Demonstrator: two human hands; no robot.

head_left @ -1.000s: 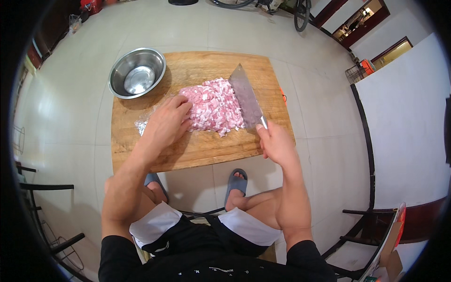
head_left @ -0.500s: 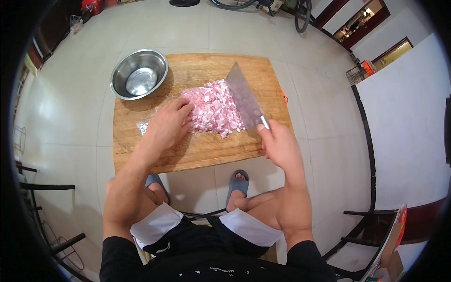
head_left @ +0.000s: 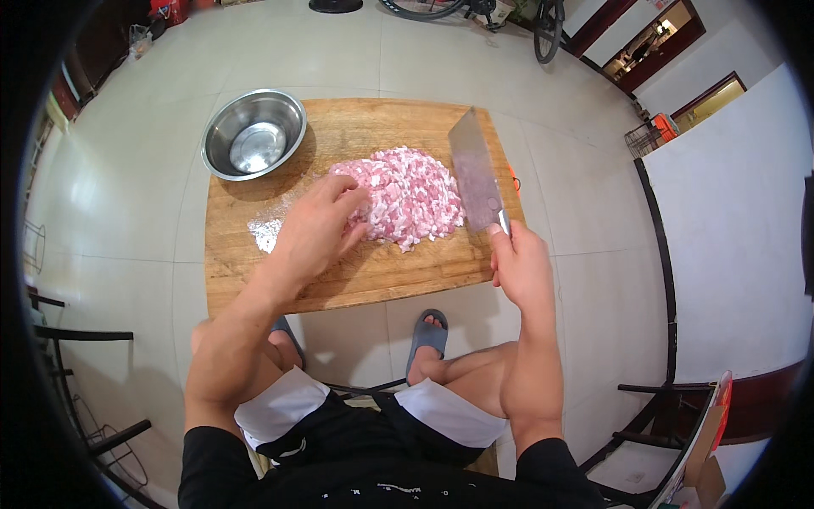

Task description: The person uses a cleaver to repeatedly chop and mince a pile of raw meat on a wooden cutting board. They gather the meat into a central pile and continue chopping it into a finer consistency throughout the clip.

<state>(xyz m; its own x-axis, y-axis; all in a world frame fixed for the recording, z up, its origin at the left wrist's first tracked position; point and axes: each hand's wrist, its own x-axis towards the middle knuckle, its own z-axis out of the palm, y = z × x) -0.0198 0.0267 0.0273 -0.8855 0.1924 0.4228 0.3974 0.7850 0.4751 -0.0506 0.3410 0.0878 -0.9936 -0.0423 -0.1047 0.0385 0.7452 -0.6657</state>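
Observation:
A heap of pink and white chopped meat (head_left: 410,197) lies spread over the middle of a wooden board (head_left: 356,284). My left hand (head_left: 322,219) rests at the heap's left edge, fingers apart and bent, the fingertips against the meat; nothing is gripped in it. My right hand (head_left: 519,261) is wrapped round the handle of a cleaver (head_left: 476,174). The broad blade stands just right of the meat, its tip toward the board's far right corner. A steel bowl (head_left: 258,146), with nothing in it, sits at the board's far left corner.
Shiny wet bits (head_left: 265,231) lie on the board left of my left hand. Below the near edge are my slippered feet (head_left: 430,335) on the tiled floor. Dark chair frames (head_left: 89,336) stand at both sides, and a bicycle (head_left: 475,10) is at the back.
The cleaver has moved right, off the heap's right edge. The meat has spread out to the right, and my left hand has shifted slightly right with its fingers more apart.

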